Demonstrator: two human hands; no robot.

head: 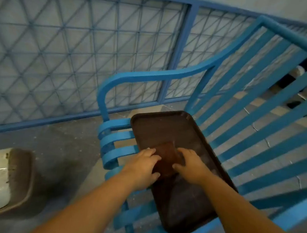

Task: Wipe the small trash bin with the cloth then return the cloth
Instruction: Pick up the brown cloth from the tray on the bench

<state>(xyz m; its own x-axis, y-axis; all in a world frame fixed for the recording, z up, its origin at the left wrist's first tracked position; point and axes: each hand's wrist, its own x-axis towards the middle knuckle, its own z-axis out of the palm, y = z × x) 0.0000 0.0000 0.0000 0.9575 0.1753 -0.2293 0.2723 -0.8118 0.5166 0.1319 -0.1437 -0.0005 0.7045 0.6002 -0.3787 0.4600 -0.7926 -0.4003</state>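
cloth [165, 158]: folded, on brown tray [159, 124] atop blue bench [260, 126] | left hand [142, 168]: fingers on cloth's left edge | right hand [191, 167]: fingers on its right edge | grip: cannot tell
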